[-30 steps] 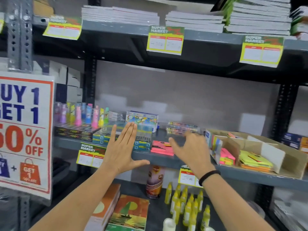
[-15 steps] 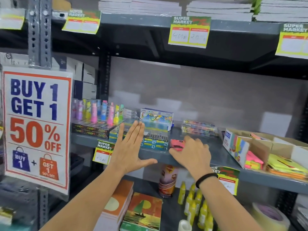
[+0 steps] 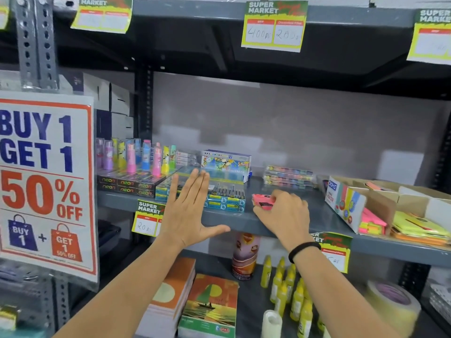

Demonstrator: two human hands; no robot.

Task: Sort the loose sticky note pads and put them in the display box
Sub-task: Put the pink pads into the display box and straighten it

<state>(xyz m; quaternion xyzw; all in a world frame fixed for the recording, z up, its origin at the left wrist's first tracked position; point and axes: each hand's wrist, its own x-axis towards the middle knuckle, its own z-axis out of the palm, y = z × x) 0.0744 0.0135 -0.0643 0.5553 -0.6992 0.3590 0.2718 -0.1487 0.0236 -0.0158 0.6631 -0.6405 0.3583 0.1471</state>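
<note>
My right hand [image 3: 284,214] lies on the grey shelf [image 3: 234,222] with its fingers closed around a pink sticky note pad [image 3: 262,202]; only the pad's left end shows. My left hand [image 3: 188,211] is held up flat and open in front of the shelf edge, holding nothing. At the right of the same shelf stands the cardboard display box [image 3: 380,208], open at the front. Inside it lie pink and yellow pads [image 3: 372,224] and a stack of yellow-green and orange pads [image 3: 417,226].
Blue pen boxes [image 3: 227,200], a crayon box [image 3: 225,163], neon marker boxes [image 3: 124,185] and clear cases [image 3: 288,176] crowd the shelf's left and back. Below are notebooks [image 3: 210,306], glue bottles [image 3: 290,286] and a tape roll [image 3: 393,303]. A sale sign [image 3: 46,181] hangs at left.
My right hand came down onto the pink pads on the shelf and closed around one. The view shifted left and closer. My left hand stayed open in front of the shelf.
</note>
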